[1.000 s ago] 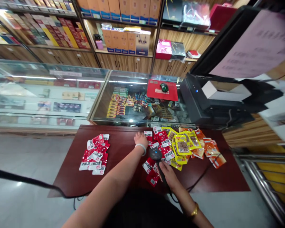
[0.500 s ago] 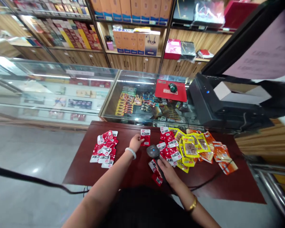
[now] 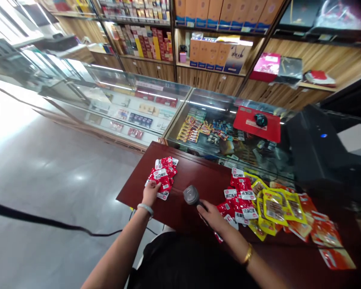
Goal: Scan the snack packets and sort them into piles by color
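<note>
Dark red table point(image 3: 192, 208) in a shop. Left hand point(image 3: 151, 192) flat on small red packet pile point(image 3: 162, 176), fingers loose. Right hand point(image 3: 212, 214) shut round scanner point(image 3: 191, 195). Packets probably light, slippery, floppy; best pinched by an edge.

Scanner point(image 3: 191, 195) handle hidden under right hand point(image 3: 213, 215); packet point(image 3: 164, 181) print too small to read.

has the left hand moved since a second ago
Yes. The left hand has gone left across the table, from the big pile of red packets by the scanner to the small red pile.
</note>
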Action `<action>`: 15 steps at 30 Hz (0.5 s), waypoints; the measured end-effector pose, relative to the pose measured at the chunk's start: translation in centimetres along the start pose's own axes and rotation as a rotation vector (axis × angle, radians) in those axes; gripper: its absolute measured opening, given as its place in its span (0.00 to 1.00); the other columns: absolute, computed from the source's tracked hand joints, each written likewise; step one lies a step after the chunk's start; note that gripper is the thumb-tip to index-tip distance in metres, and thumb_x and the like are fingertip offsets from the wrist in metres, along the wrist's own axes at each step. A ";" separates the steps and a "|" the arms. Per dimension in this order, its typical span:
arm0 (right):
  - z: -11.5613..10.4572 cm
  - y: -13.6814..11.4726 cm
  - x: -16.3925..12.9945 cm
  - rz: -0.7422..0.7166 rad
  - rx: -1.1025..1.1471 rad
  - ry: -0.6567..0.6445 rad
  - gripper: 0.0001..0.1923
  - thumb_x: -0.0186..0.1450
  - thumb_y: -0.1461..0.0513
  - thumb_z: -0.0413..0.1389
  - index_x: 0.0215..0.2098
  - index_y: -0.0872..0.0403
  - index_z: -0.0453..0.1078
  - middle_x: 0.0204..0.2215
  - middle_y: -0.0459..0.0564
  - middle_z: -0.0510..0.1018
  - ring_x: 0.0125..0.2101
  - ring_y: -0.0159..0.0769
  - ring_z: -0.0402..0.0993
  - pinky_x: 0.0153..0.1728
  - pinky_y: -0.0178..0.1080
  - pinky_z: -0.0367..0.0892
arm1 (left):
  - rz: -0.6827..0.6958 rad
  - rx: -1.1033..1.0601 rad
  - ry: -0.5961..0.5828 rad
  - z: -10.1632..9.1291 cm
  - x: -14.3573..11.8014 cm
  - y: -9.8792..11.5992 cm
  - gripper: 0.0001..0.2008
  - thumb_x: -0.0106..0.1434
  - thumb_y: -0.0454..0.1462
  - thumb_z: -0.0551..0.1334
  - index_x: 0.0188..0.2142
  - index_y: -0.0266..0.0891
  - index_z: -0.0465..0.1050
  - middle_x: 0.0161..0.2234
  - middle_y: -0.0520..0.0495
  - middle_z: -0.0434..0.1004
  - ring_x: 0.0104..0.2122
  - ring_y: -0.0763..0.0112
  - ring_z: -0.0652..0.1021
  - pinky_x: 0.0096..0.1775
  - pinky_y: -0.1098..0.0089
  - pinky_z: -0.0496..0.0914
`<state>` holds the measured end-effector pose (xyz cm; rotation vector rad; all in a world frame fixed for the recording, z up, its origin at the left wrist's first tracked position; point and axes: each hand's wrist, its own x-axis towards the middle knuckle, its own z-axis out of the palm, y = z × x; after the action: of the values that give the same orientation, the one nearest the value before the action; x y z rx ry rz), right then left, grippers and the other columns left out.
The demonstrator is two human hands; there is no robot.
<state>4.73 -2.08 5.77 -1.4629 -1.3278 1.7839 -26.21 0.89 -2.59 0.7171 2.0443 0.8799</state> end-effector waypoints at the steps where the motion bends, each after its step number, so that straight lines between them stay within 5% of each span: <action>1: 0.2 -0.1 0.1 -0.002 -0.018 -0.005 0.25 0.58 0.45 0.60 0.44 0.53 0.77 0.24 0.50 0.80 0.31 0.45 0.76 0.34 0.42 0.70 | -0.039 -0.055 0.034 -0.7 0.2 -0.4 0.13 0.54 0.44 0.65 0.32 0.39 0.66 0.24 0.52 0.74 0.25 0.72 0.76 0.30 0.72 0.69; 5: 0.6 0.4 0.3 -0.006 -0.065 -0.010 0.25 0.59 0.45 0.59 0.46 0.53 0.76 0.27 0.51 0.81 0.33 0.45 0.76 0.36 0.42 0.70 | -0.115 -0.140 0.130 -2.0 1.4 -0.8 0.17 0.56 0.48 0.64 0.36 0.37 0.68 0.29 0.48 0.78 0.28 0.70 0.78 0.31 0.71 0.71; 11: -0.4 1.7 -0.5 -0.012 -0.061 0.043 0.27 0.61 0.46 0.57 0.49 0.55 0.75 0.33 0.53 0.82 0.36 0.45 0.77 0.41 0.44 0.69 | -0.012 0.422 0.206 -3.1 2.4 1.2 0.27 0.51 0.52 0.66 0.44 0.37 0.68 0.43 0.37 0.76 0.44 0.55 0.76 0.44 0.63 0.69; 15: -1.7 2.2 -1.7 -0.014 0.002 0.176 0.24 0.60 0.46 0.59 0.46 0.54 0.76 0.36 0.54 0.82 0.40 0.46 0.76 0.42 0.44 0.69 | 0.010 0.592 0.236 -3.0 2.2 2.3 0.31 0.50 0.54 0.65 0.47 0.37 0.66 0.47 0.35 0.72 0.51 0.50 0.71 0.49 0.59 0.67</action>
<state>7.30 -3.72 4.65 -1.5662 -1.2440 1.6054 -29.48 2.85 -0.43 0.9688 2.5490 0.3627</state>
